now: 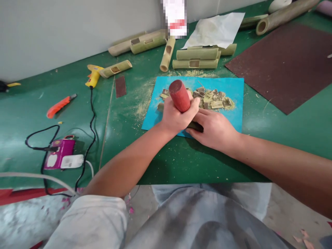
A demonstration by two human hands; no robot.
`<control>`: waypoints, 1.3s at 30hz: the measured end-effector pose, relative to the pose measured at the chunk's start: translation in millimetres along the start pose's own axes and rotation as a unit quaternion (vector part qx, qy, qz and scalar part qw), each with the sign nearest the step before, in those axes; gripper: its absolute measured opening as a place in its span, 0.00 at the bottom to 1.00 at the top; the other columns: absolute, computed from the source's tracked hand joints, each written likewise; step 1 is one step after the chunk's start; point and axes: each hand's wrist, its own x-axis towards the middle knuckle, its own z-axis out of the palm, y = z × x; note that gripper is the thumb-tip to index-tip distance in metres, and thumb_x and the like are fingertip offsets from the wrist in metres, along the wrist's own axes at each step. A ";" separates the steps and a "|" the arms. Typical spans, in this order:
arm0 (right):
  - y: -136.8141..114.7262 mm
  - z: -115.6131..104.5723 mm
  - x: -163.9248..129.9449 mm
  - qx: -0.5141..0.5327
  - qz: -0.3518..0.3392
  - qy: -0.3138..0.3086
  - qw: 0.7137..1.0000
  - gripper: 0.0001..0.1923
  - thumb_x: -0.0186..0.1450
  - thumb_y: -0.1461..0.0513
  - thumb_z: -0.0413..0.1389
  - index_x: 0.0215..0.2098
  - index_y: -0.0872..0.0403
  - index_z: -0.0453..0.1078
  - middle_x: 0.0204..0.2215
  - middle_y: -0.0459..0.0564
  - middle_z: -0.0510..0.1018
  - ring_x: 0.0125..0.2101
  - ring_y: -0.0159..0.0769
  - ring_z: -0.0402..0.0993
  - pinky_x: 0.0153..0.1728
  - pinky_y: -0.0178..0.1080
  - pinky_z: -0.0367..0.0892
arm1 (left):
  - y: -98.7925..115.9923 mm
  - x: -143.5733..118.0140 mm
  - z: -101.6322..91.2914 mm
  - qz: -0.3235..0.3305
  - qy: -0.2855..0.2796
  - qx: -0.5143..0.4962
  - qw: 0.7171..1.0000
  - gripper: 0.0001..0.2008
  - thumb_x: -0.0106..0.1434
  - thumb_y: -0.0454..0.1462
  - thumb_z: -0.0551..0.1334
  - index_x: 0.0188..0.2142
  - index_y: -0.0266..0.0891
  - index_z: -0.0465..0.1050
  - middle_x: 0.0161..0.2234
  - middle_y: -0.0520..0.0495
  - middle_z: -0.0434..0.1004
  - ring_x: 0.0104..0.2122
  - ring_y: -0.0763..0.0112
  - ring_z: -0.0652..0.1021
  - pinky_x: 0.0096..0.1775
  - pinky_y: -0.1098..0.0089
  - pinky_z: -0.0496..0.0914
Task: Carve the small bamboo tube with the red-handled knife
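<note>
My left hand (pixel 177 116) is wrapped round the thick red handle (pixel 180 97) of a tool, its top end tilted up towards me. The working end is hidden behind the hand, so I cannot tell the tool's kind. Close beside it, my right hand (pixel 216 129) grips a bamboo tube (pixel 195 127) lying on a blue board (pixel 233 121). The tube's left end shows past my left hand; its middle is covered by both hands. Cut bamboo chips (pixel 218 103) and pale shavings are heaped on the board just beyond my hands.
Cut bamboo tubes (pixel 195 54) lie behind the board, some under white paper (pixel 212 31). A dark brown sheet (pixel 282 65) lies right. On the left are a yellow glue gun (pixel 93 76), an orange utility knife (pixel 59 106), a purple power strip (pixel 59 152) and cables.
</note>
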 end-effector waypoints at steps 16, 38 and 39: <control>4.2 3.2 0.1 -0.030 -0.025 0.026 0.999 0.05 0.67 0.61 0.60 0.34 0.54 0.71 0.33 0.53 0.75 0.33 0.40 0.69 0.34 0.41 0.58 | -3.1 -1.7 3.6 -0.050 0.073 -0.040 0.995 0.25 0.67 0.49 0.68 0.20 0.40 0.64 0.20 0.55 0.64 0.23 0.77 0.68 0.29 0.72 0.69; 4.8 3.4 0.2 -0.044 -0.030 0.028 0.998 0.06 0.67 0.60 0.60 0.34 0.54 0.72 0.34 0.53 0.76 0.32 0.38 0.68 0.32 0.40 0.56 | -5.1 -3.5 4.1 -0.064 0.107 -0.077 0.989 0.27 0.66 0.51 0.69 0.19 0.41 0.63 0.17 0.55 0.63 0.20 0.76 0.66 0.26 0.67 0.66; 4.8 3.7 0.0 -0.046 -0.031 0.032 0.998 0.05 0.67 0.60 0.60 0.35 0.54 0.72 0.34 0.53 0.76 0.32 0.38 0.67 0.32 0.40 0.56 | -4.8 -2.5 4.3 -0.063 0.098 -0.068 0.991 0.27 0.66 0.52 0.69 0.19 0.41 0.64 0.18 0.55 0.65 0.21 0.76 0.67 0.28 0.67 0.68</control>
